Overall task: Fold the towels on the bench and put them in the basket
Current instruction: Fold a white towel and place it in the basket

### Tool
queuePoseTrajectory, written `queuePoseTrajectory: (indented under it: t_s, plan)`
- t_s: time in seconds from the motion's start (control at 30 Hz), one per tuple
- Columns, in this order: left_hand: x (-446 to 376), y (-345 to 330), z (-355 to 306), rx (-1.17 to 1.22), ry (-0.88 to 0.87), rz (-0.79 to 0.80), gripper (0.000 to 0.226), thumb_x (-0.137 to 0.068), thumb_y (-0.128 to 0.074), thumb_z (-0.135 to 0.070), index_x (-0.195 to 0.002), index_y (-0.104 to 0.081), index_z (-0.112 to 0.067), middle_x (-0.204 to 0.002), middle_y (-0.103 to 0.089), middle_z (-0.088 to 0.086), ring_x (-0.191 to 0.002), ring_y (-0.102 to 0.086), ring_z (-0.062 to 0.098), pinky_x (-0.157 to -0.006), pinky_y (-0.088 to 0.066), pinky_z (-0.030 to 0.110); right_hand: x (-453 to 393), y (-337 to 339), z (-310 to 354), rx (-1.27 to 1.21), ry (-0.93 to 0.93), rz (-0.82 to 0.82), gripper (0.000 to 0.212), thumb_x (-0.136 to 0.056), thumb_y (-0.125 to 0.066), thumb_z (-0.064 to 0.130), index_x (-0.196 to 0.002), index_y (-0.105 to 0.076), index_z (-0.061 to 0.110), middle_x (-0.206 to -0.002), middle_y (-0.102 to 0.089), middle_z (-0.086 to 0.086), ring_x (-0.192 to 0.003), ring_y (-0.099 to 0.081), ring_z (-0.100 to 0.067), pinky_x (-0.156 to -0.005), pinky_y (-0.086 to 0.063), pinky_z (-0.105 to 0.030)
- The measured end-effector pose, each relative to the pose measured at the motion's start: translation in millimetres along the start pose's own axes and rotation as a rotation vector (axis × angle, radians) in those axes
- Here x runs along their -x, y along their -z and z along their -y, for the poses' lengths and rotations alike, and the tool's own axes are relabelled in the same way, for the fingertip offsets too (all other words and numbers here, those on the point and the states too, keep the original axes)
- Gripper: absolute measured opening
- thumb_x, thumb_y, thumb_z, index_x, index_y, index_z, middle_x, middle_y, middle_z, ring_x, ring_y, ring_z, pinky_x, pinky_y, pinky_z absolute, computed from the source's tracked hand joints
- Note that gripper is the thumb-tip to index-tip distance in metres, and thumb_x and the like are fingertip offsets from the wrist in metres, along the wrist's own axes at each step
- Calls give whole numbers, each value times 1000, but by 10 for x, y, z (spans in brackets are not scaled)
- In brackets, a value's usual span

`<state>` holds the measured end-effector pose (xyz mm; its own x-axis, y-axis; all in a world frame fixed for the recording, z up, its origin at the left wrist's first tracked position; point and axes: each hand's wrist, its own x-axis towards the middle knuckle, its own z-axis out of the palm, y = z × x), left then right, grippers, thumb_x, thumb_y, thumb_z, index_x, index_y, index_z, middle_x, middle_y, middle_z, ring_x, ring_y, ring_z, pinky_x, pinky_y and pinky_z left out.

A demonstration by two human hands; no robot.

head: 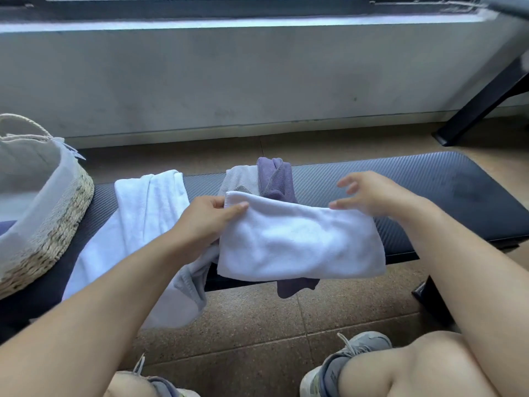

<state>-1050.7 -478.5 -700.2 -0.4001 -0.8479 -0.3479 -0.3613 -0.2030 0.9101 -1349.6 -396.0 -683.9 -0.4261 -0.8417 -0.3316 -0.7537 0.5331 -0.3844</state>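
Observation:
A folded white towel (297, 242) lies across the front edge of the dark padded bench (429, 190). My left hand (206, 219) pinches its upper left corner. My right hand (375, 196) hovers over its upper right corner with fingers spread, holding nothing. Under the white towel lie a purple towel (276, 179) and a grey towel (239, 179), both draped over the bench, the purple one hanging below the front edge. A larger white towel (143, 222) hangs over the bench to the left. The woven basket (54, 224) with a pale cloth lining stands on the bench's left end.
The basket has a rope handle (25, 121). A grey wall and window sill run behind the bench. A black metal leg (481, 104) slants down at the far right. My knees and grey shoes (343, 362) are on the tiled floor below.

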Motion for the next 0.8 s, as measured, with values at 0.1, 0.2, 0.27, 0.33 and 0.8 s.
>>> queuePoseTrajectory:
  t_s: [0.1,0.2,0.27,0.33,0.8]
  plan:
    - [-83,62,65,-10,-7,-14,10,-94,-72,-25,-96,-76,-17,-96,-78,14,-85,-73,30,-75,-59,47,-34,-8,-259,108,-53,100,71,-70,-83,62,-130,-62,29,-123,-65,1,-103,-58,-17,-87,-47,-33]
    - [-136,58,77,-7,-7,-14,7,-93,-72,-23,-96,-74,-17,-98,-76,17,-84,-71,30,-74,-53,42,-39,-14,-289,150,-41,117,64,-67,-85,63,-116,-64,28,-112,-62,5,-101,-59,-18,-85,-50,-35]
    - [-148,27,54,-16,-4,-23,15,-92,-73,-29,-93,-71,-14,-75,-71,8,-62,-61,18,-58,-46,27,-39,-21,-270,156,-29,131,52,-69,-86,60,-101,-66,25,-106,-65,6,-96,-60,-16,-75,-48,-32]
    - [-139,-13,11,-37,-8,-61,27,-90,-74,-41,-86,-68,-15,-59,-54,2,-47,-43,14,-47,-32,20,-40,-26,-271,112,-19,148,46,-68,-88,56,-88,-65,22,-96,-67,5,-88,-61,-15,-66,-45,-31]
    - [90,398,-196,52,-43,152,33,-55,-85,-14,-76,-60,-14,-71,-64,2,-67,-62,11,-53,-52,20,263,298,-451,-549,202,307,28,-77,-84,14,-70,-57,19,-70,-62,4,-67,-57,-6,-64,-39,-27]
